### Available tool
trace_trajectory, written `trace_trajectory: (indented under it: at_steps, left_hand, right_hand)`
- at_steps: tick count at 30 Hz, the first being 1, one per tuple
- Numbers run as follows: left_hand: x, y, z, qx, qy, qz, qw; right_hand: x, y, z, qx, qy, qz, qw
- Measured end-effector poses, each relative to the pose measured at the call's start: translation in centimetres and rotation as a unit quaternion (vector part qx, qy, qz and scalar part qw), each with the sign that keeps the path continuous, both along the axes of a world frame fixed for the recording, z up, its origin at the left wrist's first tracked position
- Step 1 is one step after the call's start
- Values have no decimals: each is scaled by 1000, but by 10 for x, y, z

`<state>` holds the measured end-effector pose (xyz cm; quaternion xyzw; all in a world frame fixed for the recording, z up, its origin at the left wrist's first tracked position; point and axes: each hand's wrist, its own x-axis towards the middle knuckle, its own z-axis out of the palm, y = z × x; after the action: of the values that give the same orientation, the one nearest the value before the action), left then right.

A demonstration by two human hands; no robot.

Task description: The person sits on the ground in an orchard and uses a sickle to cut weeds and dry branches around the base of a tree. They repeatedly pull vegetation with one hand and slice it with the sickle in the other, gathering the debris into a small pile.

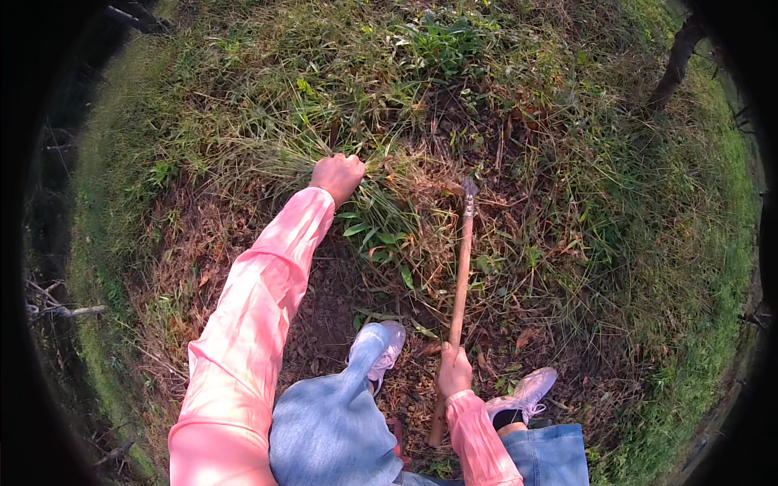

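Note:
My left hand [338, 177], at the end of a pink sleeve, is closed on a bunch of long green grass [298, 152] that spreads out to both sides of the fist. Lower down, my right hand [454, 369] grips the wooden handle [463, 273] of a sickle-like tool near its lower end. A metal socket [468, 205] joins the handle to the tool's head, which lies among dry grass to the right of my left hand. The blade's exact shape is mostly hidden by the grass.
My shoes [389, 349] stand on dirt and dry leaves, the other shoe [527, 392] to the right. Leafy weeds [447, 45] grow farther up. A dark trunk [674, 64] rises at the upper right, and bare branches [67, 310] lie at the left edge.

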<state>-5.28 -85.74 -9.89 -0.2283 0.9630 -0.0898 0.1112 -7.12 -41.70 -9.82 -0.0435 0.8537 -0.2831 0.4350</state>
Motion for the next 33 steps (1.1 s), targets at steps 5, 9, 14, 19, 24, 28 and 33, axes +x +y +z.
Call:
trace_trajectory:
  at_steps: [5,9,14,19,24,28,33]
  left_hand:
    - [7,2,-5,-8,42,-4,999]
    - [1,-6,7,-6,14,4,1000]
    - [-23,-15,23,-20,-21,-6,1000]
    - [-24,-26,28,-19,-21,-16,999]
    - [-9,-26,16,-5,-27,1,1000]
    - [0,-1,1,-68,0,-49,997]
    - [-13,-4,6,-179,78,-203,960]
  right_hand:
    - [-47,-43,-4,-68,-37,-117,990]
    - [-94,-137,25,-218,-25,-255,942]
    - [-101,-179,-9,-32,109,41,993]
    - [-69,-144,-24,-11,119,28,992]
    - [-66,-91,-4,17,70,43,996]
    - [-89,-100,12,-56,89,27,994]
    - [-103,-137,26,-68,88,42,993]
